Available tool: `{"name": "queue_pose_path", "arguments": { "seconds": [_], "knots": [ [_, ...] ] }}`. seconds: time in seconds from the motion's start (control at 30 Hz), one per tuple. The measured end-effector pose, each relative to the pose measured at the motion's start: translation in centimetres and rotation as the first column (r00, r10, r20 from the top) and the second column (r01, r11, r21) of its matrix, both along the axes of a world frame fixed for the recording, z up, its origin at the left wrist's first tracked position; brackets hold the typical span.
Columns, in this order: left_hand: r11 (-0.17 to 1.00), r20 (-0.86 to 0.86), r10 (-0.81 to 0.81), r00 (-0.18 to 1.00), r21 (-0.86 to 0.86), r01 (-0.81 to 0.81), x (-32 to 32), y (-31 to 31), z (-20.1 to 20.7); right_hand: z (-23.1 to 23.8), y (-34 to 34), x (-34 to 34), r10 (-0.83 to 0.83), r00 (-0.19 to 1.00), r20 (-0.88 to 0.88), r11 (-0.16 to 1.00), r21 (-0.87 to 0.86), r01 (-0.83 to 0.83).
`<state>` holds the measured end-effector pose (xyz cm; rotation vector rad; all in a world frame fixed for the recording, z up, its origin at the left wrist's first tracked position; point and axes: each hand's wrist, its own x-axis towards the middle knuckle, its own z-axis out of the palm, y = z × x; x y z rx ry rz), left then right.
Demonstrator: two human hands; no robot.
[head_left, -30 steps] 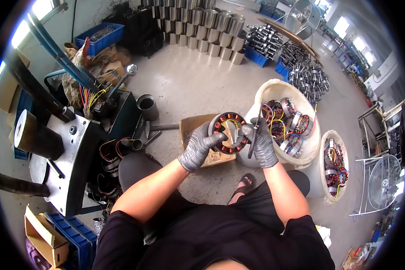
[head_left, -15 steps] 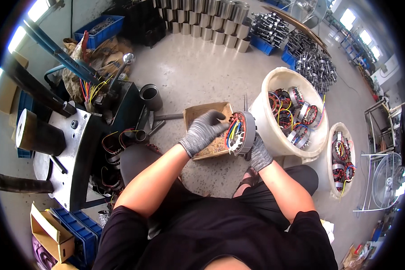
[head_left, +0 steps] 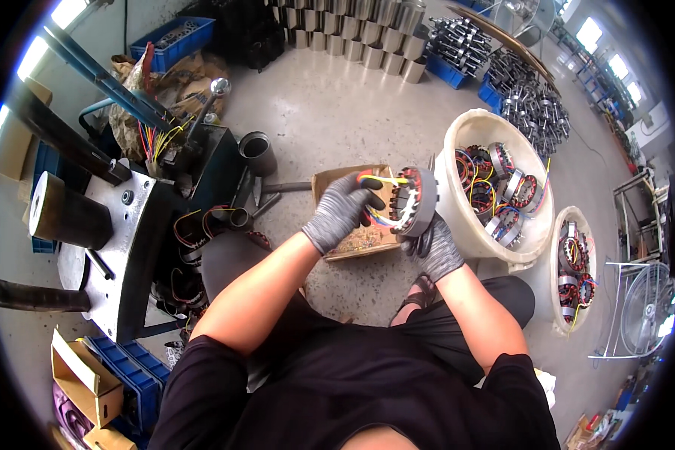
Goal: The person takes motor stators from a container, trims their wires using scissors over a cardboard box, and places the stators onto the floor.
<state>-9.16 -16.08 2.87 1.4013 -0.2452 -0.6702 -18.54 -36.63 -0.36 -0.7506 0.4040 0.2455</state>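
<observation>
Between my gloved hands is a motor stator (head_left: 420, 202), a grey metal ring with a toothed, wound inner side and coloured lead wires. My right hand (head_left: 435, 249) grips its lower edge from the right. On the other side, my left hand (head_left: 343, 215) has its fingers closed around the lead wires (head_left: 379, 180), which are drawn out to the left and show yellow, red and blue. Below the stator and my left hand stands an open cardboard box (head_left: 360, 244) with small scraps on its bottom.
At right, a white tub (head_left: 457, 225) holds several stators (head_left: 502, 187); a second white tub (head_left: 566, 322) stands beyond it. A metal press bench (head_left: 127, 247) is at left, with a metal cylinder (head_left: 257, 154) near it. Steel sleeves (head_left: 352, 49) are stacked at the back.
My left hand has closed on the lead wires and pulled them out leftward from the stator. The stator has turned slightly in my right hand, and the whole view has shifted a little.
</observation>
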Motion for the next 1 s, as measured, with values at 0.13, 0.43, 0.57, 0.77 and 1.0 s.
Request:
{"name": "queue_pose_path", "arguments": {
  "seconds": [0.13, 0.43, 0.57, 0.77, 1.0],
  "knots": [
    [0.887, -0.075, -0.158, 0.985, -0.449, 0.108, 0.6, 2.1, 1.5, 0.4, -0.2, 0.3, 0.016, 0.969, -0.245, 0.999, 0.041, -0.006],
    [0.884, 0.026, -0.103, 0.994, -0.455, 0.104, 0.0, 0.5, 0.3, -7.3, 1.1, -0.6, 0.213, 0.837, -0.504, 0.97, 0.008, -0.242],
    [0.977, -0.025, -0.102, 0.994, -0.192, 0.095, -0.4, 0.6, -0.4, -8.0, 1.9, -1.8, 0.13, 0.824, -0.551, 0.955, -0.153, -0.253],
    [0.988, 0.063, 0.142, 0.988, 0.051, -0.145, 0.3, 1.3, -1.5, -5.1, 1.0, -1.1, 0.091, 0.972, -0.216, 0.943, -0.294, -0.153],
    [0.985, 0.06, 0.173, 0.983, 0.016, -0.175, 1.8, 2.6, -2.6, -0.6, 0.7, -0.8, 0.355, 0.935, 0.009, 0.671, -0.699, -0.248]
  ]
}}
